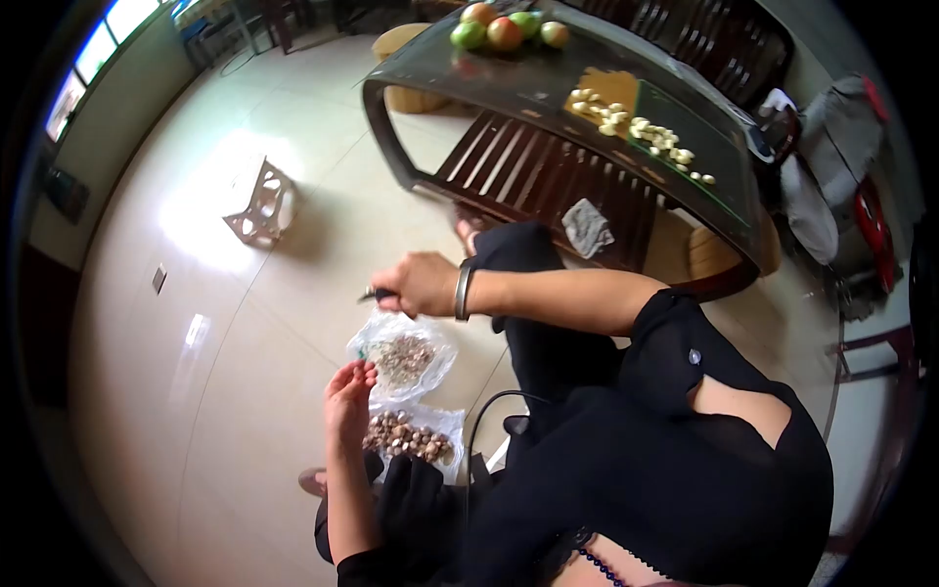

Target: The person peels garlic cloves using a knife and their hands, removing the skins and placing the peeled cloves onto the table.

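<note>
My right hand (419, 286), with a metal bangle (463, 293) at the wrist, is closed around a small dark-handled knife (377, 293) whose tip points left. Lower and to the left, my left hand (349, 389) has its fingertips pinched together; whatever is between them is too small to make out. Just beneath both hands lies a white plastic bag (440, 367) holding a heap of brownish peelings (403, 360). Nearer my body, a second plastic bag (452, 423) carries several small round brown bulbs (403, 436).
Ahead stands a dark low table (528, 83) with red and green fruit (504, 34) and several pale peeled pieces (611, 117). Its slatted shelf (518, 161) has a grey cloth (588, 228). A small white stool (261, 203) is on the tiled floor at left.
</note>
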A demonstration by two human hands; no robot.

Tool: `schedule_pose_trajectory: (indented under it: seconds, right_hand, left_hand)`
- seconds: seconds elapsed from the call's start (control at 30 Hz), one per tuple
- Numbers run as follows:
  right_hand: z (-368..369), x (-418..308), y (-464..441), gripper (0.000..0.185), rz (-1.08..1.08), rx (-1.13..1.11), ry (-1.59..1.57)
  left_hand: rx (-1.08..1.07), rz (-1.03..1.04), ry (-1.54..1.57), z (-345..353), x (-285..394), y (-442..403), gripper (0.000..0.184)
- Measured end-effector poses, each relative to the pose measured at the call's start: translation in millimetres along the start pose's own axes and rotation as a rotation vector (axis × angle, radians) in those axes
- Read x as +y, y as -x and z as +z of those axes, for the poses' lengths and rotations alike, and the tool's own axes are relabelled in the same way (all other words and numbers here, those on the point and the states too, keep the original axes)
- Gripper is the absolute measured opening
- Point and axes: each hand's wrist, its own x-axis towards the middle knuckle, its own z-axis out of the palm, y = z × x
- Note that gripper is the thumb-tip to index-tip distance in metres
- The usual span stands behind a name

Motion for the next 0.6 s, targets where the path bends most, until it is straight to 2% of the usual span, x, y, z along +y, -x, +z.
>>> schedule_pose_trajectory:
  seconds: [0.07,0.17,0.3,0.37,0.43,0.5,0.6]
  right_hand:
    - [44.3,4.3,-13.2,0.03,-0.101,-0.075,0.056]
    - [82.6,11.1,-21.3,0.032,-0.017,-0.194,0.022]
    - [114.3,35.0,-19.5,0.017,-0.093,-0.226,-0.038]
    - [106.8,27.5,-21.9,0.015,-0.118,-0.27,-0.065]
    - [105.1,20.8,-29.9,0.015,-0.138,-0.269,-0.102]
    - [100.4,15.7,-35.3,0.016,-0.202,-0.147,-0.229]
    - [79.0,0.6,-33.3,0.015,-0.128,-0.194,-0.499]
  left_hand:
    - [-0.005,0.067,-0.097,3.9,3.8,-0.2,0.019]
    - [0.005,0.1,-0.076,13.2,9.9,9.9,0.018]
    - [0.097,0.029,-0.086,16.5,18.4,16.7,0.021]
    - [0.187,-0.02,-0.118,20.6,24.2,19.4,0.022]
    - [0.205,0.038,-0.018,18.0,21.5,17.9,0.025]
    - [0.164,0.013,0.008,17.4,25.8,17.7,0.032]
    - [0.165,0.05,0.03,23.4,30.3,19.8,0.031]
